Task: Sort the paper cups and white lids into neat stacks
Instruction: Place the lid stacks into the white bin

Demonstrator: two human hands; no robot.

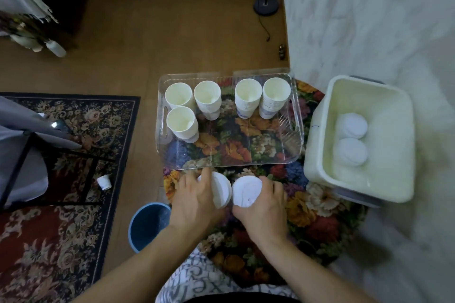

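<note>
White lids (222,192), 2 stacks partly hidden under gripping left hand (197,200) and right hand (263,204) fingers

we see matt paper cups (206,96) in a clear shiny plastic tray (296,115), smooth white plastic lids (246,190), and a soft flowery cloth (315,209).

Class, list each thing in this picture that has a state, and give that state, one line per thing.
Left hand: grips a stack of white lids.
Right hand: grips a second lid stack.
Clear tray: holds five upright cup stacks.
White bin: open, two lid stacks inside.
Lone cup: on the rug.
</note>
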